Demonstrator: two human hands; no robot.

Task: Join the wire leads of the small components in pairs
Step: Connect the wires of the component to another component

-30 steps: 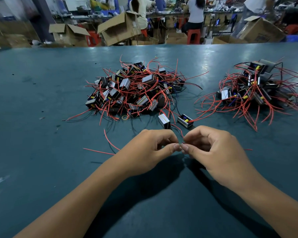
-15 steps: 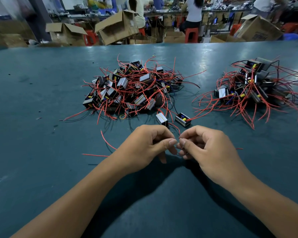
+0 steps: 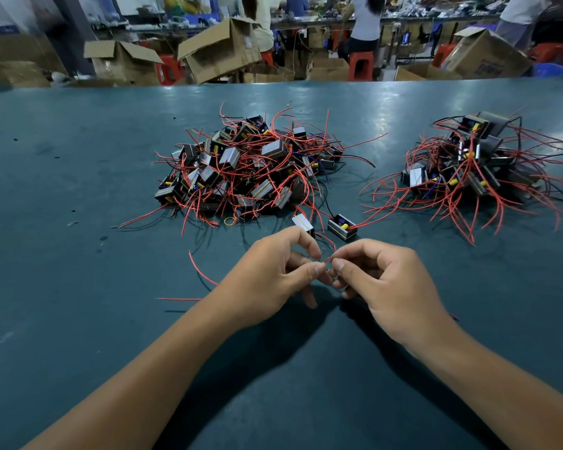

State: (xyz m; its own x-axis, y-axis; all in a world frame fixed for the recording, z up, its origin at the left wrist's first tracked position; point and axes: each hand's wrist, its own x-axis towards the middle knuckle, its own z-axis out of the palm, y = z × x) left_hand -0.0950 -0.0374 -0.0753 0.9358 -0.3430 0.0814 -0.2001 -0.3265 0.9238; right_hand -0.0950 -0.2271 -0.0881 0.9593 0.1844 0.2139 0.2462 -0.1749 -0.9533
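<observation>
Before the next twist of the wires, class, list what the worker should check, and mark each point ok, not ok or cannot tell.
1. Left hand pinches a thin red wire lead: ok.
2. Right hand pinches at the same spot: ok.
3. Two small black box components lie just beyond the hands, apart from both heaps: ok.
4. Bare lead ends overlap: cannot tell, fingers hide them.
5. Leads free of the big centre heap: cannot tell.

I'm looking at a dark teal table (image 3: 78, 190). The centre heap (image 3: 251, 170) is black and silver-grey blocks with yellow spots, tangled in red leads and a few black ones. The right heap (image 3: 468, 167) has the same colours. There's a red lead (image 3: 327, 259) at my fingertips. Brown cardboard boxes (image 3: 221, 50) and red stools (image 3: 359, 64) sit behind.
</observation>
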